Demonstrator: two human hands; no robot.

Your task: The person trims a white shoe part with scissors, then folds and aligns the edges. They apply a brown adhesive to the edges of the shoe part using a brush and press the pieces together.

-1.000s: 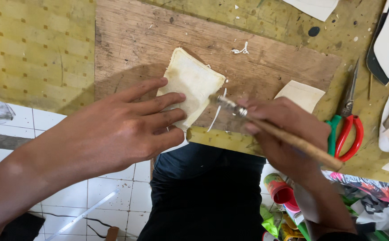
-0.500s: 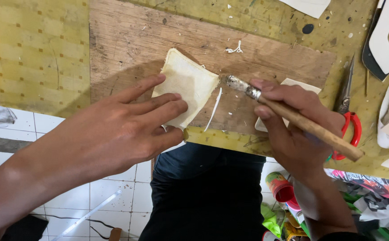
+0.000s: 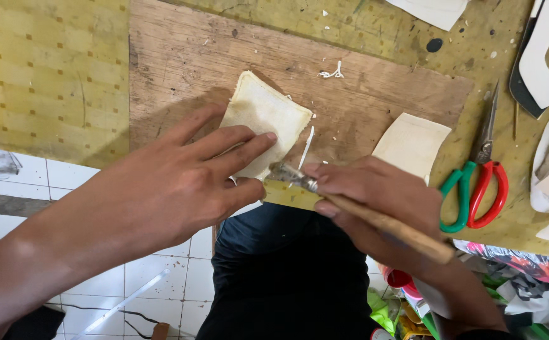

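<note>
Left hand (image 3: 180, 182) hides the patch's (image 3: 263, 116) lower edge — brush (image 3: 362, 211) half-covered.

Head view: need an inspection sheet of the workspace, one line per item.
Surface: worn wooden board lying on a yellow-green patterned table cover, both stained.
Job's things: cream fabric piece flat on the board; brush with a wooden handle, its tip at the piece's lower edge.
Clutter: second cream piece, scissors with one green and one red handle, white scraps, pale cut shapes at the right edge.
Hands: left hand pressing the fabric piece down with its fingers; right hand gripping the brush.
Cables: thin dark cord on the floor tiles.
Surroundings: white tiled floor, colourful items bottom right.
</note>
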